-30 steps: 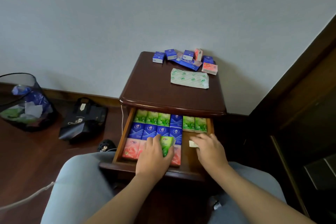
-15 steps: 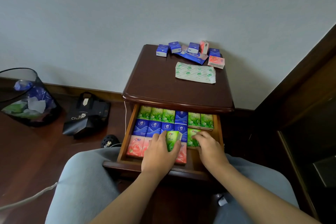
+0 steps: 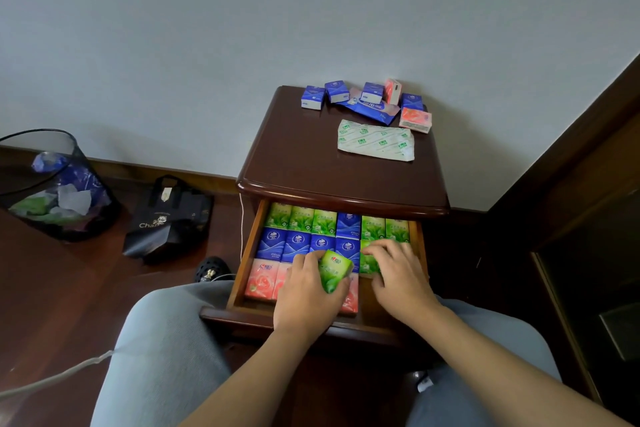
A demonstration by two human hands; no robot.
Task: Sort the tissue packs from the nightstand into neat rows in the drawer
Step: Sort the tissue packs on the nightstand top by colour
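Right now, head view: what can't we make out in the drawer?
- Pink packs in the front row: both hands cover all but the left ones, so the count is unknown.
- Green pack in the second row: the right hand covers most of it; contact unclear.
- Back row: far ends hidden under the nightstand top.
- Pack lettering: too small to read.
- The left hand grips another green pack, hiding the packs below.

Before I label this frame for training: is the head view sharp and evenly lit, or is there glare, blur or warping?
Head view: soft, even daylight; a glare band on the nightstand front edge. Wide-angle bending shows in the wall line at right. Drawer packs read clearly; the left hand and right hand are slightly soft.
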